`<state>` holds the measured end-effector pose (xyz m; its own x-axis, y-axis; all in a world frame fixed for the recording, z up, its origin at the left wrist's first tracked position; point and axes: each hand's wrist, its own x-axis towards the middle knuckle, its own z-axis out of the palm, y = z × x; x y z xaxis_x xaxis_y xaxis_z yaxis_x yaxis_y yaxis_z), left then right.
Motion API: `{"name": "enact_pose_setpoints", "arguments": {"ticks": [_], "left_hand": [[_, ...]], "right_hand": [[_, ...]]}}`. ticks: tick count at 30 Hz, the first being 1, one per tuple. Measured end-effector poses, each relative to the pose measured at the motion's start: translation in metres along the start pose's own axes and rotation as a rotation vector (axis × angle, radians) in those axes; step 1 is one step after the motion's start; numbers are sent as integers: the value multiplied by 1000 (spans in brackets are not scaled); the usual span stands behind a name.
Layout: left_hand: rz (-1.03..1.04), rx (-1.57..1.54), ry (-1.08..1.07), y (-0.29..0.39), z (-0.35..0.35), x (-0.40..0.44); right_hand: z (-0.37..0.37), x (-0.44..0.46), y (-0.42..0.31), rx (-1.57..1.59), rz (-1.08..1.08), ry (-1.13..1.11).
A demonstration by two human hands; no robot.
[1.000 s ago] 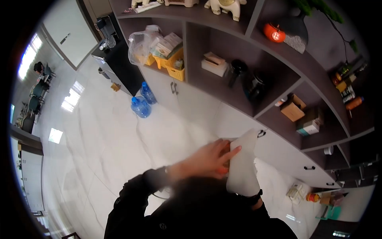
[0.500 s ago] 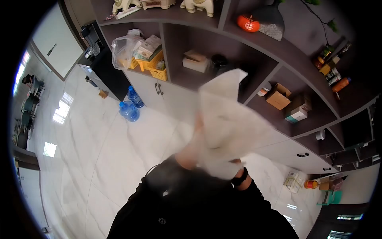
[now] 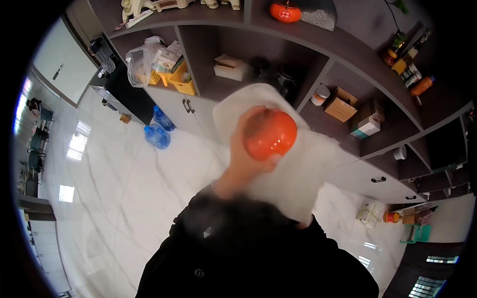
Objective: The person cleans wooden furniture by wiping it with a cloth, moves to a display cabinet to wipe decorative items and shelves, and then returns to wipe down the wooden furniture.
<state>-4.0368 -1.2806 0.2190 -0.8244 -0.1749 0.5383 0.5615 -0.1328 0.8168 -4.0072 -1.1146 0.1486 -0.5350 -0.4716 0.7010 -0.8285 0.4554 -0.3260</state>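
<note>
My left hand (image 3: 243,154) is wrapped round a glossy round orange object (image 3: 275,135), thumb and fingers at its left and lower sides. Behind and below it spreads a whitish cloth or paper sheet (image 3: 293,184), partly blurred. The sheet covers my right hand, whose fingers do not show; only a bit of skin is visible at the sheet's lower edge, by the dark sleeve.
Curved dark shelves run across the top, with a yellow basket (image 3: 185,84), a brown box (image 3: 341,105), a white-lidded jar (image 3: 320,94) and an orange pot (image 3: 285,12). Blue water bottles (image 3: 157,136) stand on the floor at left.
The orange object, mostly hidden earlier, now shows fully in my left hand, raised in front of the sheet. The sheet has spread out and the view has shifted right.
</note>
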Motion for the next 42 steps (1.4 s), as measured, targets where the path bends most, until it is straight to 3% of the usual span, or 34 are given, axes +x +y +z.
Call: {"name": "enact_pose_setpoints", "arguments": {"ticks": [3,15,21,27,39,42], "left_hand": [[395,588,-252,5,-18,22],[255,653,-377,18,-17,18],[247,700,-361,30,-18,11],[402,803,-478,40,-17,9],[252,649,-492,39,-28,2],[337,740,-524,39,-30,4]], "right_hand": [[-10,-4,5,1,25,9],[-37,3,18,-36,28,58],[-44,6,15,-50,19,62],[-46,13,11,-79,-15,57],[-26,25,9,-72,-6,43],[-25,17,8,-59,29,37]]}}
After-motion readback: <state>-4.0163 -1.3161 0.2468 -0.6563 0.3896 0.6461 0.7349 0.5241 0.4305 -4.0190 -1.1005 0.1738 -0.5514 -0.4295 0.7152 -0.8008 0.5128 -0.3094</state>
